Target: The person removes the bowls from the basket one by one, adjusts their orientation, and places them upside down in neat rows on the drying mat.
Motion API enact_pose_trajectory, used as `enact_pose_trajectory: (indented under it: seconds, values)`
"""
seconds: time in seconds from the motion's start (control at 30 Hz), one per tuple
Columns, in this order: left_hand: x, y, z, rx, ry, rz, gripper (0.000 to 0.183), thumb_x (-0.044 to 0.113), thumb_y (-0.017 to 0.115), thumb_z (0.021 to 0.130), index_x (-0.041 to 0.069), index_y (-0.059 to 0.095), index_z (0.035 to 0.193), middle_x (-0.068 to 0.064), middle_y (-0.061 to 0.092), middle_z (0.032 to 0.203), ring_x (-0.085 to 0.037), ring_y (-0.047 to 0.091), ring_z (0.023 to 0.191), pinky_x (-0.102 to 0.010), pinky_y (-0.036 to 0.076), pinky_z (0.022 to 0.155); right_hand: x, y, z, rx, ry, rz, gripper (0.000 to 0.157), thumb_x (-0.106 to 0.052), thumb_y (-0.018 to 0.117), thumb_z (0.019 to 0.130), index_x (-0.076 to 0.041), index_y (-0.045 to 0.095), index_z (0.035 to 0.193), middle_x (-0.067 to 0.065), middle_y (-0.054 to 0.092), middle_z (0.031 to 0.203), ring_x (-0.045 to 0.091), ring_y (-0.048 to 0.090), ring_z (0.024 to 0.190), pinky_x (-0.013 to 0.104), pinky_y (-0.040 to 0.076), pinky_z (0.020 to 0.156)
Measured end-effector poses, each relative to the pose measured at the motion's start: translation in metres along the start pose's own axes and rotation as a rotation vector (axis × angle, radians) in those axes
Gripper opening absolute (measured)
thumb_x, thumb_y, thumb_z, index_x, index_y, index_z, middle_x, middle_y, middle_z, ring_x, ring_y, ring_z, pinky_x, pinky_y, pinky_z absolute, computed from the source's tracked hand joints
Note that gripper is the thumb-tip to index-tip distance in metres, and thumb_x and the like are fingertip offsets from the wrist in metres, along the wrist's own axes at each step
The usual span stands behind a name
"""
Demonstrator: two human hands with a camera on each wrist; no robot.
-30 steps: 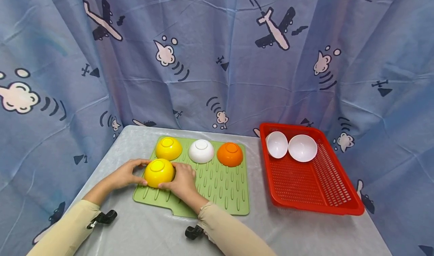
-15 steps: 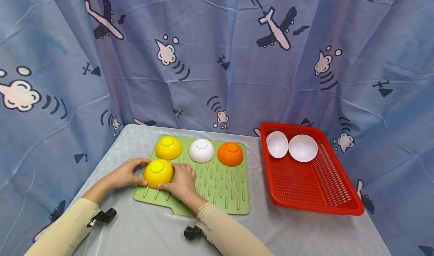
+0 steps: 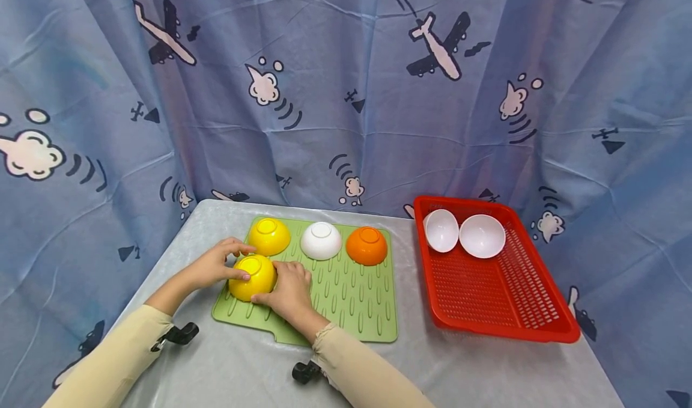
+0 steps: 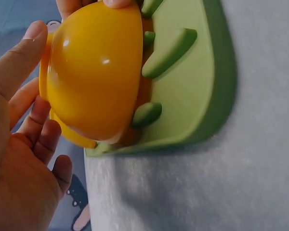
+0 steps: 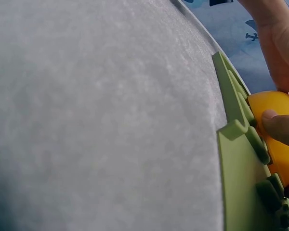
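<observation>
A yellow bowl [image 3: 259, 283] sits upside down at the front left of the green drying mat [image 3: 351, 312]. My right hand [image 3: 292, 288] holds its right side, thumb at the front and fingers farther back; the thumb [image 5: 279, 127] presses on the wall in the right wrist view. My left hand [image 3: 218, 267] is at the bowl's upper left, fingers loose and spread above it. In the left wrist view, the left thumb [image 4: 24, 55] is by the foot ring of the bowl [image 4: 94, 72]; whether it touches is hard to tell.
Along the mat's back edge, another yellow bowl [image 3: 268, 237], a white bowl [image 3: 321, 241] and an orange bowl [image 3: 367, 247] stand upside down. A red basket [image 3: 440, 318] with white bowls [image 3: 483, 236] stands at the right. A patterned curtain [image 3: 346, 95] hangs behind the table.
My left hand has moved up and right from the bowl's left side, its thumb now over the bowl near the base. The right hand stays about where it was; the bowl has barely shifted.
</observation>
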State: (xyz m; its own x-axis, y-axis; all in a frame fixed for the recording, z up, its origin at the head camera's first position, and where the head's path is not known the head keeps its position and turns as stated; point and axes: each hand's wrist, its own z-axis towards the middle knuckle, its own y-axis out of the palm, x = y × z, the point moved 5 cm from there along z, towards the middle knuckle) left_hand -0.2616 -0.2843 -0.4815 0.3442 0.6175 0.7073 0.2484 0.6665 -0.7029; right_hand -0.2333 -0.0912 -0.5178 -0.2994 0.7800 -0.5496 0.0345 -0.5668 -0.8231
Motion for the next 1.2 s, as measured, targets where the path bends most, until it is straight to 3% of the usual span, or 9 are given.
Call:
enact_pose_trajectory:
  seconds: [0.2,0.37,0.47,0.6,0.77,0.87,1.0,1.1,1.2]
  values:
    - [0.004,0.004,0.002,-0.012,0.013,-0.010,0.048,0.027,0.086,0.083,0.010,0.072,0.126,-0.008,0.061,0.120,-0.033,0.050,0.119,-0.064,0.042,0.100,-0.002,0.000,-0.001,-0.018,-0.004,-0.023,0.084,-0.059,0.088,0.072,-0.018,0.060,0.140,-0.003,0.065,0.131,0.018,0.048,0.127,0.041,0.032,0.104]
    - [0.006,0.004,0.004,0.021,0.014,0.039,0.046,0.030,0.085,0.084,0.012,0.073,0.124,-0.006,0.060,0.119,-0.031,0.049,0.118,-0.057,0.041,0.100,-0.008,-0.007,0.000,-0.073,-0.058,-0.068,0.089,-0.055,0.085,0.077,-0.011,0.051,0.146,0.004,0.060,0.137,0.022,0.046,0.130,0.043,0.032,0.105]
    - [0.007,0.004,0.005,0.040,0.016,0.051,0.047,0.030,0.086,0.083,0.012,0.073,0.124,-0.005,0.059,0.113,-0.029,0.050,0.114,-0.055,0.041,0.097,-0.013,-0.023,0.000,-0.145,-0.111,-0.047,0.090,-0.049,0.085,0.080,-0.007,0.046,0.149,0.008,0.055,0.144,0.025,0.043,0.135,0.044,0.032,0.107]
    - [0.005,0.007,0.004,0.048,0.004,0.051,0.049,0.031,0.085,0.083,0.012,0.072,0.126,-0.004,0.057,0.107,-0.027,0.051,0.109,-0.055,0.042,0.094,-0.020,-0.068,0.002,-0.231,-0.214,-0.041,0.091,-0.045,0.083,0.083,-0.008,0.041,0.154,0.009,0.049,0.153,0.028,0.041,0.142,0.047,0.031,0.115]
    - [0.003,0.010,-0.001,0.066,-0.027,0.044,0.050,0.032,0.086,0.082,0.013,0.072,0.127,-0.004,0.056,0.105,-0.025,0.051,0.106,-0.050,0.043,0.090,-0.014,-0.157,0.006,-0.241,-0.366,-0.058,0.089,-0.044,0.082,0.085,-0.014,0.039,0.157,0.007,0.044,0.158,0.027,0.038,0.147,0.050,0.028,0.120]
    - [0.002,0.012,-0.005,0.072,-0.052,0.042,0.052,0.034,0.086,0.081,0.015,0.072,0.128,-0.003,0.057,0.106,-0.025,0.051,0.108,-0.050,0.044,0.092,0.006,-0.212,0.009,-0.213,-0.431,-0.060,0.083,-0.037,0.084,0.085,-0.013,0.045,0.155,0.008,0.047,0.156,0.029,0.039,0.145,0.054,0.028,0.119]
    - [0.000,0.013,-0.008,0.087,-0.085,0.052,0.055,0.037,0.087,0.080,0.018,0.072,0.129,0.000,0.058,0.107,-0.025,0.053,0.112,-0.053,0.044,0.098,0.055,-0.271,0.018,-0.133,-0.471,-0.124,0.074,-0.029,0.084,0.086,-0.010,0.051,0.150,0.011,0.052,0.151,0.033,0.042,0.141,0.058,0.027,0.116]
    - [0.000,0.013,-0.010,0.100,-0.092,0.063,0.055,0.039,0.088,0.079,0.019,0.073,0.128,0.000,0.059,0.107,-0.026,0.054,0.113,-0.055,0.045,0.099,0.105,-0.300,0.026,-0.070,-0.444,-0.196,0.070,-0.025,0.083,0.086,-0.007,0.054,0.147,0.015,0.054,0.148,0.037,0.043,0.139,0.061,0.028,0.112]
    - [0.001,0.012,-0.010,0.109,-0.095,0.069,0.055,0.038,0.088,0.079,0.019,0.073,0.128,0.001,0.060,0.106,-0.026,0.054,0.111,-0.054,0.045,0.097,0.159,-0.313,0.033,-0.045,-0.381,-0.278,0.069,-0.021,0.083,0.085,-0.004,0.055,0.145,0.019,0.054,0.147,0.040,0.041,0.138,0.064,0.027,0.109]
